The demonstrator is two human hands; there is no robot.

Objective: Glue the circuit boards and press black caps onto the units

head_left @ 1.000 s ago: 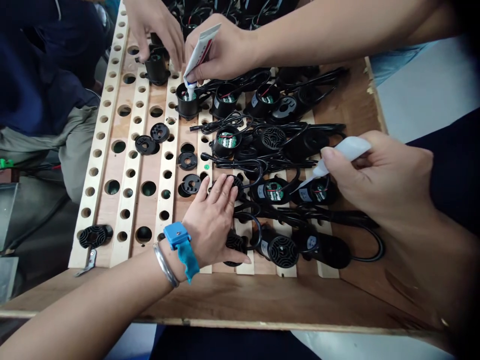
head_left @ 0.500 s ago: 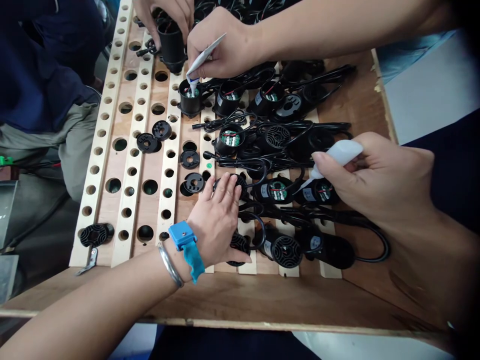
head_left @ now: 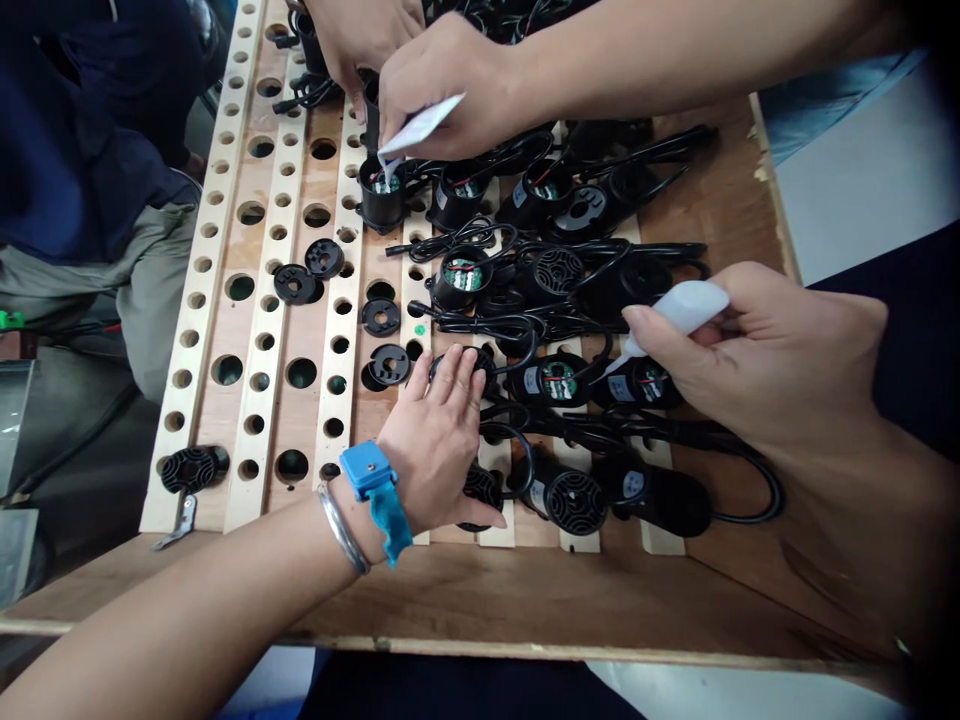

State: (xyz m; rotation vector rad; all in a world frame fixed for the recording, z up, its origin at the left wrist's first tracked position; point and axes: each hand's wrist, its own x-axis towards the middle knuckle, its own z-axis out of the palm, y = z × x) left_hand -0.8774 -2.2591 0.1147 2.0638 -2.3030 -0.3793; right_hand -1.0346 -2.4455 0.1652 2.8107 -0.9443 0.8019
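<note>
My left hand (head_left: 439, 440) lies flat, fingers stretched out over a black slotted cap (head_left: 476, 368) that they partly hide; its wrist wears a blue strap and a silver bangle. In my right hand (head_left: 787, 350) is a white glue bottle (head_left: 688, 306), tilted down to the left. The nozzle tip is beside an uncapped black housing (head_left: 649, 384) showing a green circuit board. Just left of it lies another uncapped housing (head_left: 559, 381) with red wire and white patches on its board. Nearer to me are two capped housings, one grilled (head_left: 574, 500) and one on its side (head_left: 660, 500).
Across the wooden tray (head_left: 450, 600), a co-worker's hand (head_left: 450, 85) holds a white tube (head_left: 424, 125) over an open housing (head_left: 382, 195); another hand (head_left: 364, 40) is behind it. Loose black discs (head_left: 296, 284) lie on the perforated strips. Black cables tangle among the housings.
The co-worker's far hand and the black housing by it have shifted right, partly behind the tube-holding hand. My hands stay nearly still.
</note>
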